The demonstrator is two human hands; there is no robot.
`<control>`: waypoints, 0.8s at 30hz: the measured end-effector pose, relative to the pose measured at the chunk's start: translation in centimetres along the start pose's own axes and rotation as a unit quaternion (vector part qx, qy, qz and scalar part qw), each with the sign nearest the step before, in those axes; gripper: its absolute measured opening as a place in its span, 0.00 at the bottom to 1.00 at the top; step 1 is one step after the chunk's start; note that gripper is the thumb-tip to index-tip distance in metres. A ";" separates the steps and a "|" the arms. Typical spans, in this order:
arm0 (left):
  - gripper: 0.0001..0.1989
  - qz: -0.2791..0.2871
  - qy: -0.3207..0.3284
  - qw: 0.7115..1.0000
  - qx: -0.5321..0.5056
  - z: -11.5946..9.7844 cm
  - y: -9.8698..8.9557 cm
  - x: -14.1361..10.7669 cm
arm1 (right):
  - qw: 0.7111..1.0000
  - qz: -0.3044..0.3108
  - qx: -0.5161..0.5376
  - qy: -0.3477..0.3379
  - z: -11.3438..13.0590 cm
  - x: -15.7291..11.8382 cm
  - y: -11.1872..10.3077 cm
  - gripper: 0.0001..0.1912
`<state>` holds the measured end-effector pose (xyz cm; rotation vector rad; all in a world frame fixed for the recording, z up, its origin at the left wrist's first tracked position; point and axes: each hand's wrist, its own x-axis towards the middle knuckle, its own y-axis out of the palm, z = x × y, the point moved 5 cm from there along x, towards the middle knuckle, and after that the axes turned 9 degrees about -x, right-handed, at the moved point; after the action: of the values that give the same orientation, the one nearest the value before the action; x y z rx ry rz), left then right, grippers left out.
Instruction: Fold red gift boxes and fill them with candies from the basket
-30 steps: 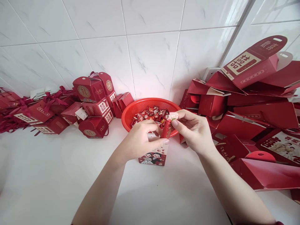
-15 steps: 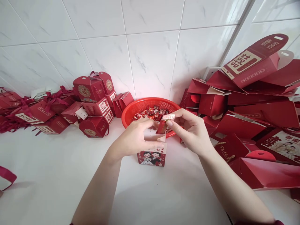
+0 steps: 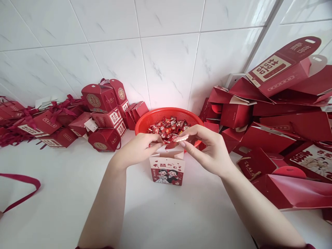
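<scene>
A small open-topped candy box [image 3: 167, 173], white above and red below with a cartoon couple, stands upright on the white surface. My left hand [image 3: 137, 148] is at its upper left rim, thumb and index finger pinching around the edge; their tips are partly hidden. Over the opening, my right hand [image 3: 211, 148] pinches a red-and-white wrapped candy [image 3: 181, 138] between thumb and fingers. Behind the box is a red plastic basket [image 3: 145, 116] holding many wrapped candies [image 3: 166, 127].
Red gift boxes [image 3: 103, 140], some with ribbons, are stacked along the wall at left. A large heap of opened red boxes [image 3: 275, 138] fills the right side. A dark pink ribbon loop [image 3: 26, 178] reaches in from the left edge. Behind is a tiled wall [image 3: 166, 69].
My left hand has shifted left off the box's front, so the printed panel shows. My right hand has lowered the candy slightly toward the opening. More of the ribbon loop shows at left.
</scene>
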<state>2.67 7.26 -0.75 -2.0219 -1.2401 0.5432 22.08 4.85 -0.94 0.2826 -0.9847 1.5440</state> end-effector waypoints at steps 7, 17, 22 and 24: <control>0.16 0.029 -0.027 0.999 0.018 1.3 0.5 0.8 | 0.996 -0.006 -0.045 -0.076 0.7 0.0 0.0 0.04; 0.19 0.045 -0.059 0.997 0.007 1.5 0.8 0.6 | 0.965 0.151 -0.209 -0.054 -1.1 -0.3 2.6 0.08; 0.19 0.062 -0.066 0.996 0.022 1.6 0.9 0.5 | 0.950 0.191 -0.246 -0.021 -1.4 -0.5 3.0 0.05; 0.19 0.066 -0.066 0.995 0.024 1.7 1.0 0.4 | 0.950 0.201 -0.240 -0.010 -1.6 -0.5 3.1 0.03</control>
<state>2.35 7.92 -2.57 -2.0643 -1.1637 0.7750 19.92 5.85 -3.57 -0.2640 -1.4617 1.5993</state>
